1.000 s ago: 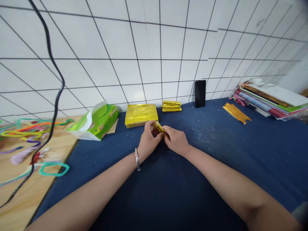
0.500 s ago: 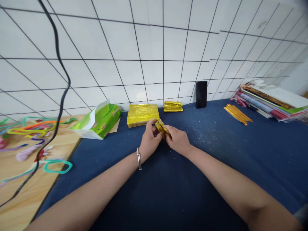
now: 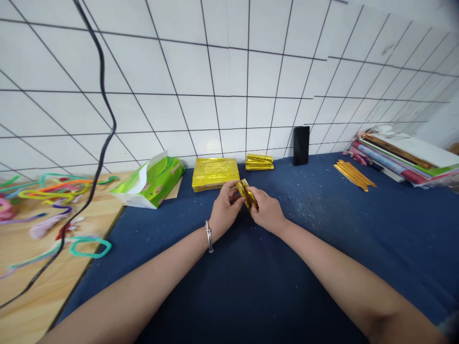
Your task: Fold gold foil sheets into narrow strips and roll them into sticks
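Near the middle of the dark blue cloth [image 3: 229, 286], a small folded piece of gold foil paper [image 3: 245, 192] is held between both hands. My left hand [image 3: 225, 209] pinches its left side with thumb and fingers. On the other side, my right hand [image 3: 266, 210] grips the piece with curled fingers, which hide part of it. Just behind my left hand lies a flat stack of gold sheets [image 3: 215, 172]. A few narrow folded gold strips [image 3: 259, 162] are piled by the wall, to the right of that stack.
A green tissue pack [image 3: 154, 181] lies at the left, beside a wooden board [image 3: 21, 306] with colourful pipe cleaners. A black cable [image 3: 102, 71] hangs at the left. A black phone [image 3: 301, 145] leans on the wall. Orange-gold strips [image 3: 354, 175] and stacked papers [image 3: 398, 155] are at the right.
The view has shifted slightly. The gold piece has turned a little between my hands and shows more of its length. Both hands still hold it.
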`<control>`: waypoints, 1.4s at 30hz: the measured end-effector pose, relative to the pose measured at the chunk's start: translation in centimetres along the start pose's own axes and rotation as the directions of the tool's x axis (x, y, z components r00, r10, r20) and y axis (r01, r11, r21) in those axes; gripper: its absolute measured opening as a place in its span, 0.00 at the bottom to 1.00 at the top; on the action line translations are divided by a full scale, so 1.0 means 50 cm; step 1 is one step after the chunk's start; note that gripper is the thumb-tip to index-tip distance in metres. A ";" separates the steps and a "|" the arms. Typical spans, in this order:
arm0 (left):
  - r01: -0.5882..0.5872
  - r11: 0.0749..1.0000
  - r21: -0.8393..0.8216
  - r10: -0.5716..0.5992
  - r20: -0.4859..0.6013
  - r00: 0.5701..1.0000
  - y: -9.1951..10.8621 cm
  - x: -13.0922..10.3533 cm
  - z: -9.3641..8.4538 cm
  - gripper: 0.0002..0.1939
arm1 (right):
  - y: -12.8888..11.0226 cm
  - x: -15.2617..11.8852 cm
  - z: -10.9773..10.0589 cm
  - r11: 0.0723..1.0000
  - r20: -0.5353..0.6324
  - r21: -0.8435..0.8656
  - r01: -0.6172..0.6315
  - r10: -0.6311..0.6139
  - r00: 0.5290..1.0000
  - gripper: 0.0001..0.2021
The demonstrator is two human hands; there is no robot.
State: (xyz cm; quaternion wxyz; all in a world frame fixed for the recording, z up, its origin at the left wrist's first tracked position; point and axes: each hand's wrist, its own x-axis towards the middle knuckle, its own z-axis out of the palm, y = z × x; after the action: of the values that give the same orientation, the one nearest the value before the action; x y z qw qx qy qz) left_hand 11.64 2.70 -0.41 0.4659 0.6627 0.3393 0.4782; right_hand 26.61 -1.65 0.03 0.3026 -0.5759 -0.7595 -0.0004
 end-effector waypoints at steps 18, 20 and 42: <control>0.034 0.995 -0.092 -0.034 0.002 0.999 0.003 0.005 0.000 0.23 | 0.009 0.002 0.001 0.997 -0.012 0.078 -0.018 0.019 1.000 0.31; 0.036 0.995 -0.095 -0.036 0.007 0.999 0.004 0.005 0.000 0.23 | 0.013 0.003 0.003 0.996 -0.030 0.085 -0.019 0.022 0.999 0.30; 0.006 0.985 -0.170 -0.008 -0.011 1.000 0.013 0.005 0.001 0.21 | 0.012 0.003 -0.002 0.999 -0.145 0.036 0.021 -0.016 0.989 0.20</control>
State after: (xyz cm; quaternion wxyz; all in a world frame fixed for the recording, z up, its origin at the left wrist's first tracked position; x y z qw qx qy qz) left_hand 11.75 2.70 0.27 0.5204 0.6164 0.3026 0.5076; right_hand 27.14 -1.33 -0.03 0.3676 -0.5614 -0.7408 -0.0304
